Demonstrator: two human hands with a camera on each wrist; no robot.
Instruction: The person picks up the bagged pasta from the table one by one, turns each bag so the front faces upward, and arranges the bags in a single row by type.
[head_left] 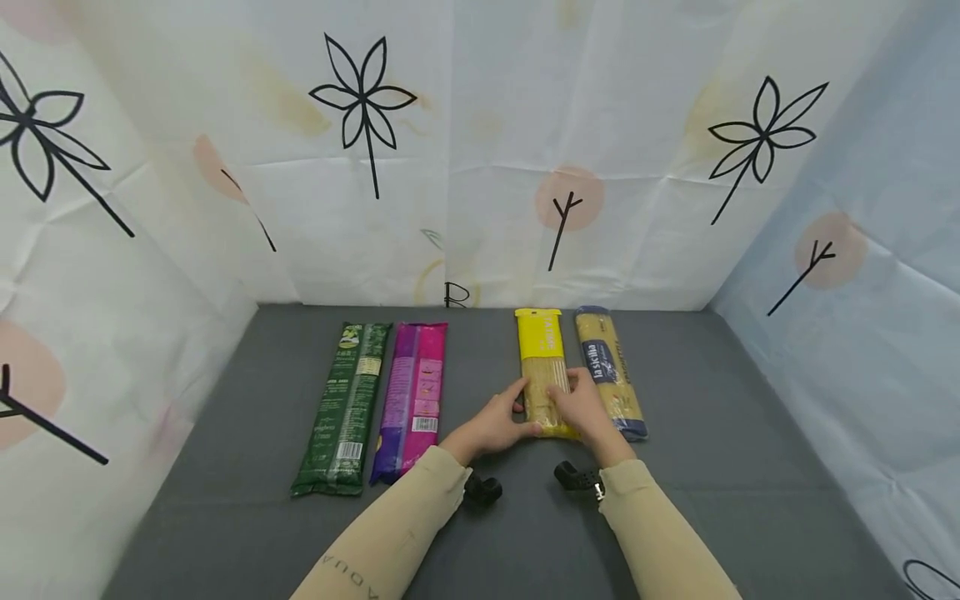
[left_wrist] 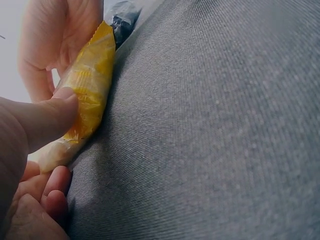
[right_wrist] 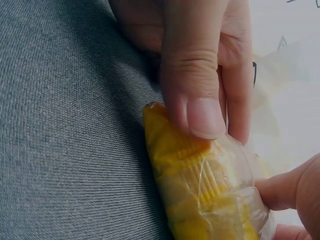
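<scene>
A yellow-topped clear pack of long dry noodles (head_left: pixel 542 337) lies on the grey table, its strands showing through the lower part. My left hand (head_left: pixel 495 425) grips its lower left side; in the left wrist view the thumb (left_wrist: pixel 59 112) presses the pack's end while fingers curl beside the table. On the lower right, my right hand (head_left: pixel 587 410) holds the pack, and its thumb (right_wrist: pixel 197 95) lies on the yellow wrapper (right_wrist: pixel 195 185). Just right of that hand is a spaghetti pack with a blue label (head_left: pixel 600 360). The hands hide parts of the held pack's edges.
Left of the hands lie a green pack (head_left: pixel 341 417) and a pink and purple pack (head_left: pixel 412 392), side by side and slightly slanted. White patterned cloth (head_left: pixel 487 125) walls the table's back and sides. Black wrist devices (head_left: pixel 576 477) sit under the cuffs.
</scene>
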